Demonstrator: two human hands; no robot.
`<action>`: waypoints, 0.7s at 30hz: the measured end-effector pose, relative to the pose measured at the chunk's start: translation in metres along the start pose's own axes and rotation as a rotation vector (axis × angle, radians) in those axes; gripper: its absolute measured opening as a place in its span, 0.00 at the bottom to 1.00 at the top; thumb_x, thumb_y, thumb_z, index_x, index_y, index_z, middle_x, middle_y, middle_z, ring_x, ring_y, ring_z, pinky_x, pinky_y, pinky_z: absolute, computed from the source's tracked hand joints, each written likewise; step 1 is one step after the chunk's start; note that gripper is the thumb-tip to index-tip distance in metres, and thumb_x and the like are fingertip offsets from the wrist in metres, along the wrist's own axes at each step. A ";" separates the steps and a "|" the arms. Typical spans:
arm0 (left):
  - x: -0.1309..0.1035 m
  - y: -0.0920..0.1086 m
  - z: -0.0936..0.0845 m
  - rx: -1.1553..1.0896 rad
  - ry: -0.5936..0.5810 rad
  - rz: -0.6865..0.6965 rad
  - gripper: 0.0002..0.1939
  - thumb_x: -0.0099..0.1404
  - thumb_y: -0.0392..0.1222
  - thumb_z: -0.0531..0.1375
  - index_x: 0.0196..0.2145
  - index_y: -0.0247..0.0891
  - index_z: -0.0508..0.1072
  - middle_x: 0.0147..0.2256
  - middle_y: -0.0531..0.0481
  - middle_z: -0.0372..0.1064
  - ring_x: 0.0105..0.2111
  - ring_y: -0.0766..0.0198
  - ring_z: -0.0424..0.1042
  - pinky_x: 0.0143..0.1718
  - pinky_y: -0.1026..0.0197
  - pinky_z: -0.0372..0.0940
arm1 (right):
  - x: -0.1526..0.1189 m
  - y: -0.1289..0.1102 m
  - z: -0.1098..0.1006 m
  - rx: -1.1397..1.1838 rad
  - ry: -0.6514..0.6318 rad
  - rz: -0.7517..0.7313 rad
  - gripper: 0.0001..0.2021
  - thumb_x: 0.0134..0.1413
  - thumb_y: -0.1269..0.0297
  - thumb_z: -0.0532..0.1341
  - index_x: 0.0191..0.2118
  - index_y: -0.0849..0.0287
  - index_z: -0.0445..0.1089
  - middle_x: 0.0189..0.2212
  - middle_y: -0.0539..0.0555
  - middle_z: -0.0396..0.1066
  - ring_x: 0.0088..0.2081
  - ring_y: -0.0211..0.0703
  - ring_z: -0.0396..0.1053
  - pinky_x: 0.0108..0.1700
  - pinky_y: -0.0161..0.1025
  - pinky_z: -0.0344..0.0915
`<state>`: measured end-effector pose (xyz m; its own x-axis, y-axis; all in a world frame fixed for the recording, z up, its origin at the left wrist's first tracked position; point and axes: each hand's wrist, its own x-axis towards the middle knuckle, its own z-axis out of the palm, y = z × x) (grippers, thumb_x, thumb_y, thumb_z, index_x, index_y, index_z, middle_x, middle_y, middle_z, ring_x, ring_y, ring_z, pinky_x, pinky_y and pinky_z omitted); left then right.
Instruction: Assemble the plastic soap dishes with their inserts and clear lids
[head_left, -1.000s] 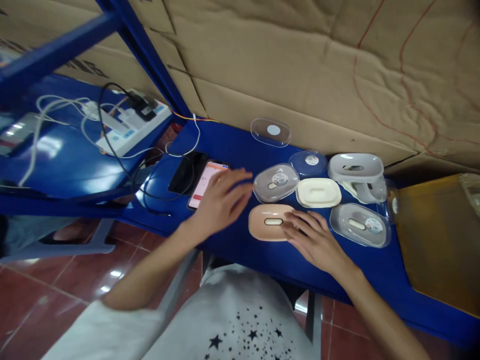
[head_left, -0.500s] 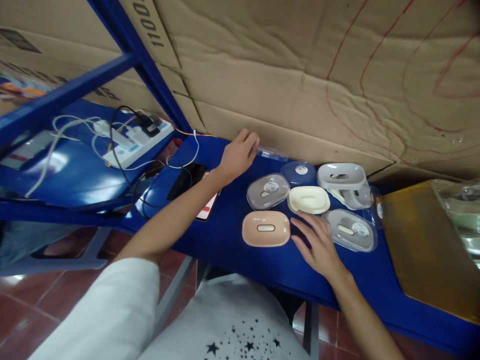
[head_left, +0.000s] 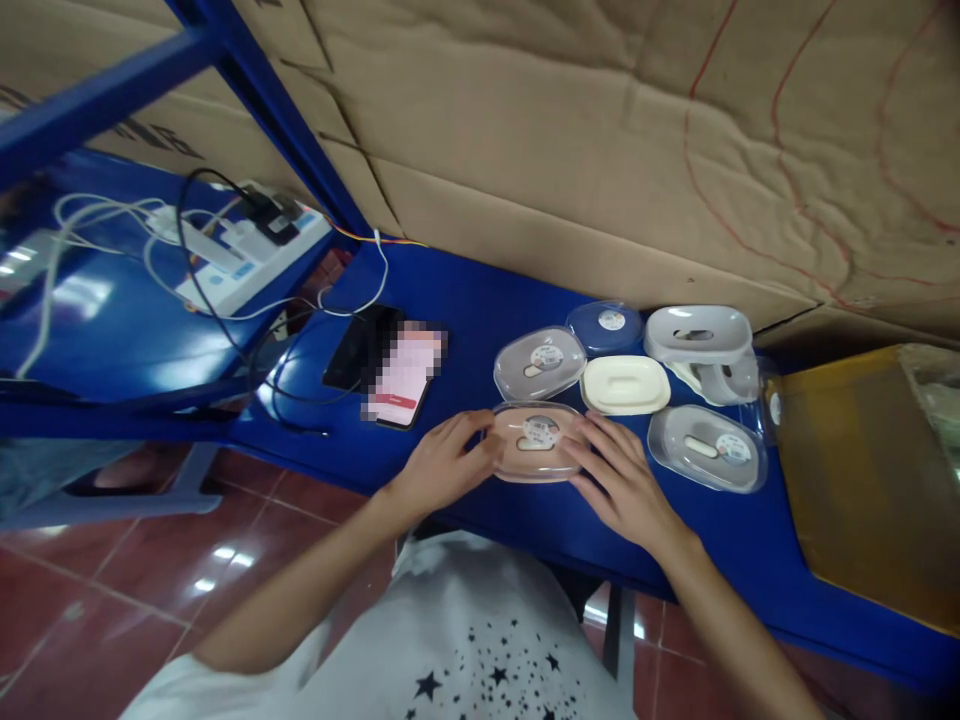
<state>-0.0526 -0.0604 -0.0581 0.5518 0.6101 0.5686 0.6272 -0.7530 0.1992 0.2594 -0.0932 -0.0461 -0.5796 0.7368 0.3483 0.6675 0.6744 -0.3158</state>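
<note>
A peach soap dish (head_left: 517, 462) lies at the table's near edge with a clear plastic lid (head_left: 538, 432) over it, a round white label on the lid. My left hand (head_left: 448, 462) grips the lid's left end with its thumb and fingers. Around the right end of the same lid, the fingers of my right hand (head_left: 619, 475) are curled. Just behind are a lidded grey soap dish (head_left: 536, 372) and a cream soap dish (head_left: 625, 386) without a lid. Another lidded grey dish (head_left: 706, 462) lies right of my right hand.
At the back are a blue lidded dish (head_left: 604, 328) and stacked pale grey dishes (head_left: 697, 333). Two phones lie at left, one with a lit screen (head_left: 409, 370). Beyond them is a power strip (head_left: 259, 265) with cables. A cardboard box (head_left: 862, 480) stands at right, a cardboard wall (head_left: 540, 160) behind.
My left hand has come from the back of the table to the peach dish, which now has a clear lid over it. The cream dish has been turned over, and my right hand has shifted to the lid.
</note>
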 end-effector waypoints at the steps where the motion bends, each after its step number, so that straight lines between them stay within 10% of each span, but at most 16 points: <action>1: -0.001 -0.001 -0.001 -0.021 -0.030 -0.004 0.08 0.73 0.36 0.62 0.49 0.41 0.72 0.48 0.42 0.75 0.46 0.56 0.78 0.45 0.57 0.77 | 0.000 0.001 0.000 0.011 -0.007 0.004 0.30 0.72 0.65 0.61 0.75 0.47 0.57 0.71 0.59 0.65 0.73 0.58 0.60 0.68 0.61 0.66; 16: -0.019 0.003 -0.001 -0.274 -0.176 -0.009 0.31 0.72 0.60 0.66 0.63 0.42 0.67 0.64 0.31 0.67 0.65 0.41 0.69 0.58 0.37 0.75 | -0.002 -0.004 0.004 -0.003 -0.045 -0.090 0.31 0.68 0.53 0.68 0.72 0.50 0.64 0.63 0.60 0.74 0.66 0.56 0.69 0.66 0.56 0.70; 21: -0.018 0.008 -0.005 -0.191 -0.127 0.026 0.20 0.74 0.51 0.67 0.56 0.41 0.70 0.58 0.36 0.72 0.63 0.44 0.73 0.56 0.43 0.78 | 0.000 -0.006 0.003 -0.055 0.004 -0.151 0.24 0.69 0.56 0.68 0.67 0.51 0.69 0.58 0.59 0.77 0.64 0.54 0.71 0.64 0.53 0.73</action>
<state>-0.0605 -0.0782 -0.0624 0.6392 0.6066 0.4727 0.5031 -0.7947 0.3396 0.2543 -0.0975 -0.0465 -0.6737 0.6267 0.3917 0.5973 0.7738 -0.2108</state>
